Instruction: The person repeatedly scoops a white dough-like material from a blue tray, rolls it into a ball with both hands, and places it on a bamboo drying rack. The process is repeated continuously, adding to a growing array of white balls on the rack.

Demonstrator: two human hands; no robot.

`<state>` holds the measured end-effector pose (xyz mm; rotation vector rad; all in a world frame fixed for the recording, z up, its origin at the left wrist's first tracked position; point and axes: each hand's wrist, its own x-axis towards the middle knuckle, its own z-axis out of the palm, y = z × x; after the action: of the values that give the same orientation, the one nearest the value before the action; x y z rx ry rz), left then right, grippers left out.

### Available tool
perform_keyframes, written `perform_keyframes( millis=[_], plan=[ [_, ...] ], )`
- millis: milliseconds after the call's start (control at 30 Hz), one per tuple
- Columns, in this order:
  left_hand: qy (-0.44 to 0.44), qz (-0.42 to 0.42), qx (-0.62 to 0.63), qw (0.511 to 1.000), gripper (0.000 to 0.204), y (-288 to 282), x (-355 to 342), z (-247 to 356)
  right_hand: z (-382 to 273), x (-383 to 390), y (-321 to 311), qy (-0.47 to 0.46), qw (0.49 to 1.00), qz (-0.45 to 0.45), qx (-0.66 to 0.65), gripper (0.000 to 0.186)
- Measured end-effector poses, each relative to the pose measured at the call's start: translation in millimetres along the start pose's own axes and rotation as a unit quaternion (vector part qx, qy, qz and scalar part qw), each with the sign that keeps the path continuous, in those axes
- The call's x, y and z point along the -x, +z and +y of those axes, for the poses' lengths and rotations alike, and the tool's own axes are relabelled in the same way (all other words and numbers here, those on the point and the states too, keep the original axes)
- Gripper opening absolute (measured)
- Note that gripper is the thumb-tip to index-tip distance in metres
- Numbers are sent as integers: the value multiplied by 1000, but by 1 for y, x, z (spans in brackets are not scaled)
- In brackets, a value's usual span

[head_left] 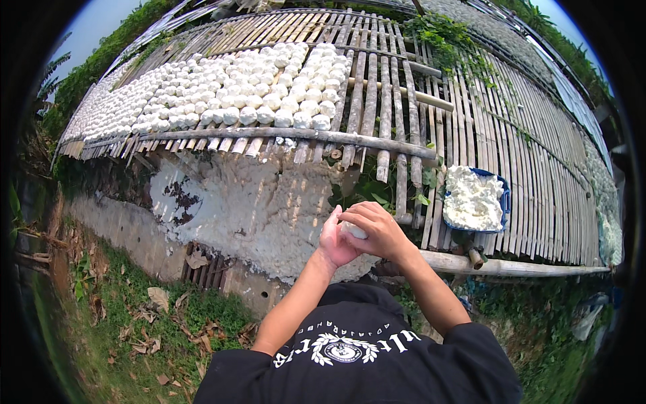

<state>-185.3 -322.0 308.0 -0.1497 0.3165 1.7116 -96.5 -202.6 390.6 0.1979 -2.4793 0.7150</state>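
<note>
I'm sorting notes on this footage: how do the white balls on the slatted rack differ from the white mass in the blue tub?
The white balls are individual rounded lumps; the white mass is one rough, uneven heap. The white balls sit in close rows on the slatted rack, while the white mass is piled inside the blue tub. Both are white.

Black short-sleeved T-shirt point(363, 378) with white lettering point(404, 341) and 1 round emblem point(342, 351) between 2 white leafy branches point(319, 347).
</note>
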Motion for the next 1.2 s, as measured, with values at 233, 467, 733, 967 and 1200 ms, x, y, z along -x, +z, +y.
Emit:
perform_keyframes(
  millis=[233,467,733,967,1200],
  plan=[
    [50,-26,11,998,67,-1,-17,-9,0,2,5,97,991,81,-36,31],
    [64,-27,6,998,62,16,-17,0,0,-3,1,125,986,109,11,34],
    [10,-115,18,993,64,16,-24,8,10,-1,-9,40,998,39,-6,42],
    [-23,-54,23,998,63,11,-31,11,20,-4,-13,98,987,6,-127,47],
    [77,-14,-15,997,64,7,-32,5,25,-4,-12,143,989,21,-38,48]
  ],
)
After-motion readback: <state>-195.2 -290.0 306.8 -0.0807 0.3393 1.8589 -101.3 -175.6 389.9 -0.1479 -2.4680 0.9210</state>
